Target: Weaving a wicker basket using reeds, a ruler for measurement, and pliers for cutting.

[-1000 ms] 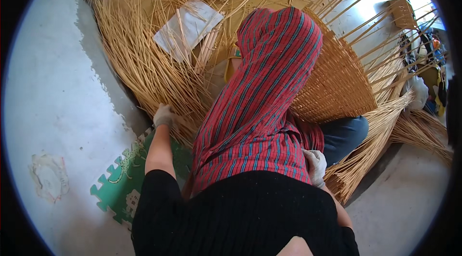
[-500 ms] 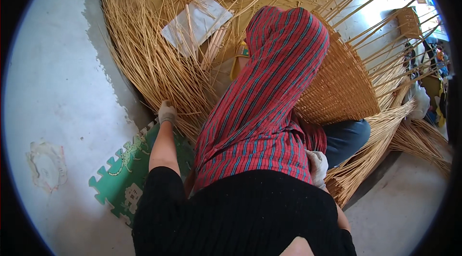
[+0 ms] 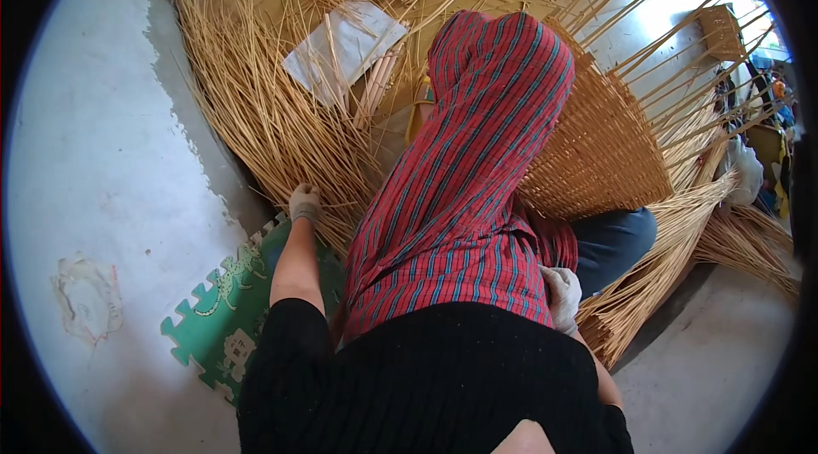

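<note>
Left hand: I see the left hand [image 3: 304, 202], in a pale glove, out at the near end of the loose wicker strands [image 3: 264, 113]; its fingers bend down toward them, and I cannot tell whether they pinch any.
Right hand: From my end, the right hand [image 3: 562, 296], also gloved, sits low against the side of the red striped cloth [image 3: 477, 164]; part of it is hidden, so I cannot tell if the fingers are spread, pressed together or pinching something.
Wicker strands: I find the pile fanned along the left, its outer side following the foot of the pale wall [image 3: 94, 147], which limits sideways room there.
Woven basket: I see the woven basket [image 3: 601, 138] tilted on the right, against the cloth over the raised knee and above a leg in dark blue trousers [image 3: 613, 241].
Stakes: Long stakes [image 3: 656, 45] jut from the basket's rim toward the upper right, taking up the space on that side.
Foam mat: I have the green foam mat [image 3: 200, 330] beside the left forearm, its jigsaw edge toward the wall; there is room between arm and wall here.
Far side: A white sheet [image 3: 362, 36] lies beyond the left hand, with strands across it.
Right side: A strand bundle [image 3: 656, 241] lies past the trouser leg, bordering grey floor [image 3: 707, 326].
</note>
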`<state>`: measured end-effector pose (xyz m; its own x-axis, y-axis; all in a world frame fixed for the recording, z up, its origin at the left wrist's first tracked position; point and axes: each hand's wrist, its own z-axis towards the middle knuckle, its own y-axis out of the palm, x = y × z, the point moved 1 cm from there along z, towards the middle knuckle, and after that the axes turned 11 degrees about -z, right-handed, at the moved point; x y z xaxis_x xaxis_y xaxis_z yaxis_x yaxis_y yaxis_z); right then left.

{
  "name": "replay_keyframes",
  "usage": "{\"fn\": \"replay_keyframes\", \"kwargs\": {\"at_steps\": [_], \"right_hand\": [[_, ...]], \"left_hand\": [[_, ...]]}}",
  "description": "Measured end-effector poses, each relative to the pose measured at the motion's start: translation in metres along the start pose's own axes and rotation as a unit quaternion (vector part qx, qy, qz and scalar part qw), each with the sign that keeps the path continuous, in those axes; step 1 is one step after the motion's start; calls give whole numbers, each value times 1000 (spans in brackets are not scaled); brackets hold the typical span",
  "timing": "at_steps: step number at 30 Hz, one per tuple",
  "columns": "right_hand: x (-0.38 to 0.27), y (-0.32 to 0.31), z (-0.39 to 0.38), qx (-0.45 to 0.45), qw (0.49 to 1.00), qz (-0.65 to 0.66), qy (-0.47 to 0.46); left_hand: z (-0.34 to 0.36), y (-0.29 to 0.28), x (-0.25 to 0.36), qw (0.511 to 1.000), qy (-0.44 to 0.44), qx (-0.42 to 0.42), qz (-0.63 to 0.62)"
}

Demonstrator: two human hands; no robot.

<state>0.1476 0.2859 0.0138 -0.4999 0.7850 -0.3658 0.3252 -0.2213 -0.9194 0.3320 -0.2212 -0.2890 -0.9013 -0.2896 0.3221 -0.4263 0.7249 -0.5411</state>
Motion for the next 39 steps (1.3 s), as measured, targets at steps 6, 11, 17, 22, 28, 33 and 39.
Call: {"fn": "replay_keyframes", "kwargs": {"at_steps": [6,11,17,22,28,33,39], "right_hand": [[0,2,-1,8,1000,2,-5],[0,0,-2,6,1000,-1,0],[-4,-6,1,-5,1000,-6,9],[-6,-4,5,5,1000,19,-8],[1,-2,3,-15,1000,-13,17],[-6,-6,9,1,1000,8,2],[2,-17,1,30,999,-14,26]], "left_hand": [[-9,1,23,997,25,79,0],[-29,30,79,953,210,136,172],[21,102,98,864,-165,-60,-472],[94,105,34,992,13,-129,0],[34,157,29,982,-38,-158,-93],[48,117,26,978,-31,-132,-157],[-44,147,101,963,116,-189,153]]}}
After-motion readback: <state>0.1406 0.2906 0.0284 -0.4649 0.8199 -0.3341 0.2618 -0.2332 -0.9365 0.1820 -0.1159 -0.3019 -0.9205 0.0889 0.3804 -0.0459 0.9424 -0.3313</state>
